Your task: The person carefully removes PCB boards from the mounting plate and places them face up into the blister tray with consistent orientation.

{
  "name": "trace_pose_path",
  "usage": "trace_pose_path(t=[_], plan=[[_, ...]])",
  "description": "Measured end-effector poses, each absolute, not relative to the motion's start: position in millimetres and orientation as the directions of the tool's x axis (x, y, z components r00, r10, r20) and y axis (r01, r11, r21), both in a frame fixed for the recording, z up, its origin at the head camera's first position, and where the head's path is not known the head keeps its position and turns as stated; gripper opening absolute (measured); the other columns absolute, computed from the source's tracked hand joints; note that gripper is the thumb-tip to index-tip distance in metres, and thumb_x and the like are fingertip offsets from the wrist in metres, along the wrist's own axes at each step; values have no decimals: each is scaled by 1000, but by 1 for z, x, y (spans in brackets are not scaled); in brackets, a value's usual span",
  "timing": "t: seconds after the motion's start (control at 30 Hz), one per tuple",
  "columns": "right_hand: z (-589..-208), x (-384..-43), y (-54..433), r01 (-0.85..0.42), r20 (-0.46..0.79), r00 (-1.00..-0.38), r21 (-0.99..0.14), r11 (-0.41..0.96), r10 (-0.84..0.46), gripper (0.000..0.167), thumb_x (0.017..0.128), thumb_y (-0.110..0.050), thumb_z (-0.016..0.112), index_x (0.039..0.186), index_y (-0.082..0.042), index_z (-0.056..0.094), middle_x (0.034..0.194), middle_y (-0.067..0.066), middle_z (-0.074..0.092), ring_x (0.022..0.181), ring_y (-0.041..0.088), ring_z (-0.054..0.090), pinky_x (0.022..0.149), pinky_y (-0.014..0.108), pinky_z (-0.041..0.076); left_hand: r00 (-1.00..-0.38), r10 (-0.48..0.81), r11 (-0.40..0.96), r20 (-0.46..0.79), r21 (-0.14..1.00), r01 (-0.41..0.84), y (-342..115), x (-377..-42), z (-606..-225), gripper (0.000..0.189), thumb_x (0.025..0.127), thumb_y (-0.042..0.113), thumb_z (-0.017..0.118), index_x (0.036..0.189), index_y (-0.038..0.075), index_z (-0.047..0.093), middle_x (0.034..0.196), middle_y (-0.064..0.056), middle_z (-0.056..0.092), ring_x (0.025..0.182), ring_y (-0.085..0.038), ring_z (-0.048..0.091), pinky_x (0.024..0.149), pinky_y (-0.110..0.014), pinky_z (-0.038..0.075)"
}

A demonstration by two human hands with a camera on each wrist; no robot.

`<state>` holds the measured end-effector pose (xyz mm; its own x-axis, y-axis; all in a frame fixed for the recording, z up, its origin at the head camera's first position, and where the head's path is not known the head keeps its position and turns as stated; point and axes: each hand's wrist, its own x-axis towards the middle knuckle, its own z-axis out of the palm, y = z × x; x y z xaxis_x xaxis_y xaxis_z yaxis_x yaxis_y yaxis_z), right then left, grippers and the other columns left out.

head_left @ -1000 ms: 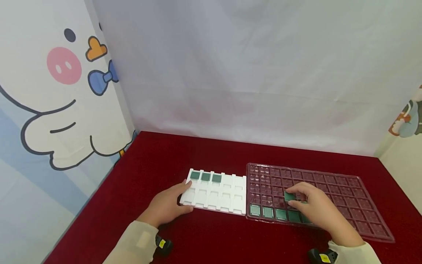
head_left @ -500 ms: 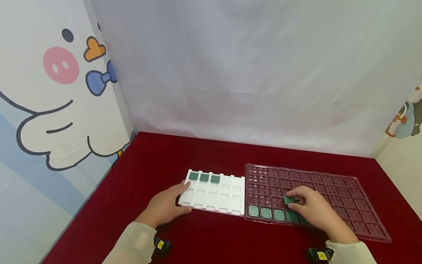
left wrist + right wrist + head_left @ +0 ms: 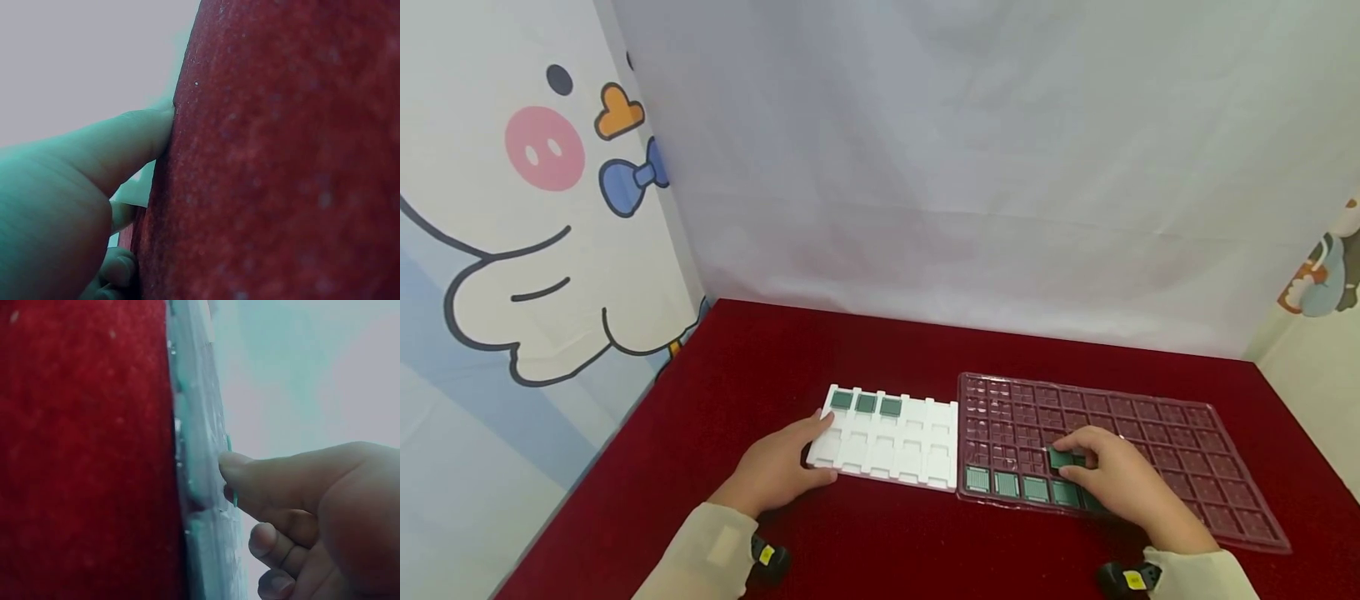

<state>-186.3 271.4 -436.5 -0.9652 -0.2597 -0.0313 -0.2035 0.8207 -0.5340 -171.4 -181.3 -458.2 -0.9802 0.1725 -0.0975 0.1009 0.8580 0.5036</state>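
Note:
In the head view my left hand [image 3: 778,462] holds the left end of a white tray [image 3: 895,454], thumb at the near edge and fingers at the far side. Three green square chips [image 3: 866,403] lie in its back row, from the left. Over a clear plastic tray [image 3: 1187,442], my right hand [image 3: 1112,475] pinches another green square chip [image 3: 1058,458] between thumb and fingers, low at the second row from the front. Several more green chips [image 3: 1006,483] fill pockets of the front row, partly hidden by that hand. The right wrist view shows the pinched chip edge-on at the tray's surface.
The two trays stand side by side on a dark red cloth [image 3: 925,542], their short ends close together. A white curtain [image 3: 962,167] hangs behind the table, and a cartoon-printed sheet [image 3: 550,250] hangs at the left.
My right hand keeps its pinch on the green chip and has come slightly lower towards the clear tray. The left hand and the white tray have stayed in place.

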Motion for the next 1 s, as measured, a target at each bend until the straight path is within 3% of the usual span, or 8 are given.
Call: trace_pose_path(t=[0.43,1.0], plan=[[-433,-186,271,-224,-47,-956,-523,822,-291,26,89,-9,81,114,-10,74,118,8,66,80,18,49,71,39,47,-978,181,858,-101,503,107,-183,-172,-459,85,85,33,85,158,20,45,162,-4,41,144,-28,44,114,-54,39],[-435,-187,272,-248,-31,-951,-514,821,-306,28,89,-10,80,117,-9,74,119,10,66,79,18,47,69,38,45,-978,185,862,-93,493,116,-183,-173,-460,84,85,33,85,158,19,45,162,-5,41,144,-29,44,114,-54,39]])
